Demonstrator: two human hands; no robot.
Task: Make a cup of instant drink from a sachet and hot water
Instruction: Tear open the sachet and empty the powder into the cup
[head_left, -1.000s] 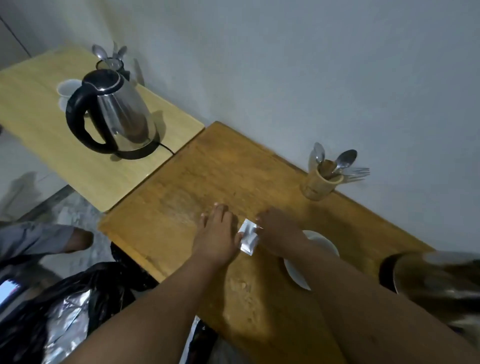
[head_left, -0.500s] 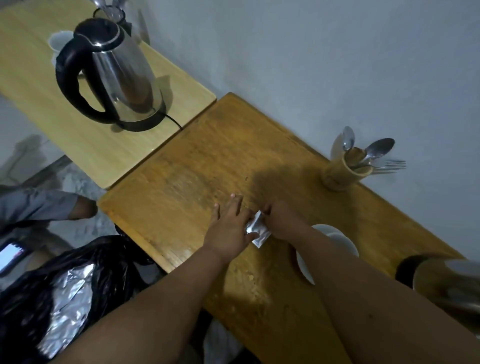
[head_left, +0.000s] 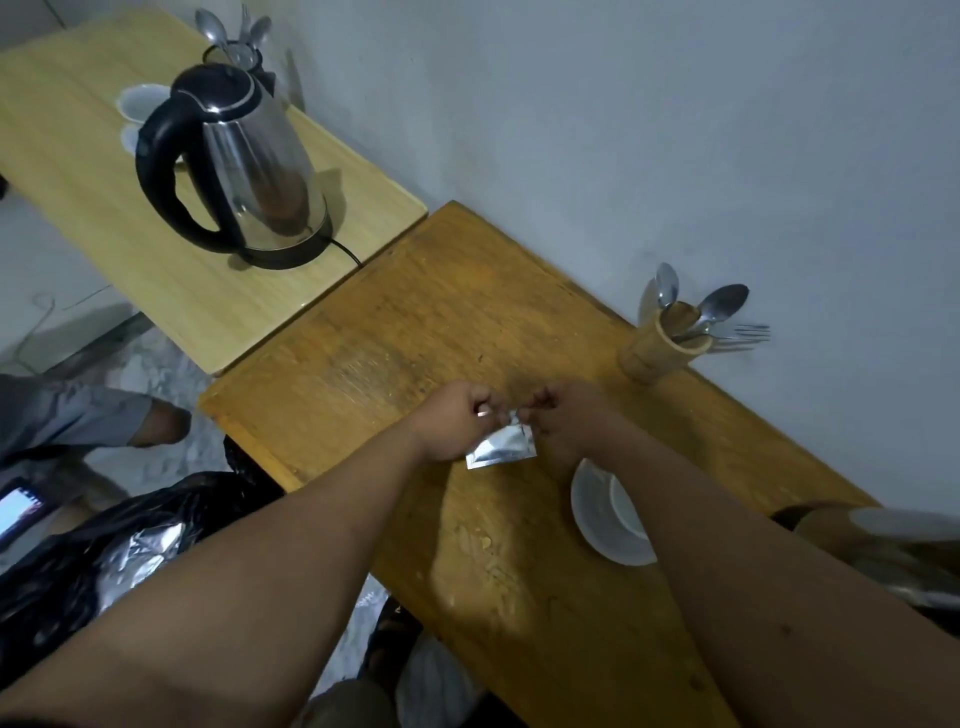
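Note:
A small silver sachet (head_left: 501, 448) hangs above the dark wooden table (head_left: 415, 332), pinched at its top edge by both hands. My left hand (head_left: 457, 418) grips its left corner and my right hand (head_left: 569, 418) grips its right corner, fingertips almost touching. A white cup (head_left: 608, 512) stands on the table just under my right forearm, partly hidden by it. A steel electric kettle (head_left: 244, 171) with a black handle sits on its base on the lighter table (head_left: 104, 218) at the upper left. A wooden holder (head_left: 667, 348) with spoons and a fork stands by the wall.
A second steel kettle (head_left: 883, 551) shows blurred at the right edge. Behind the left kettle stand white cups (head_left: 140, 101) and another spoon holder (head_left: 236, 49). A black bag with foil (head_left: 104, 561) lies on the floor lower left, beside a person's leg (head_left: 78, 415).
Both hands have lifted the sachet off the table and now pinch its top corners. Earlier the left hand lay flat beside it. The camera view has shifted slightly.

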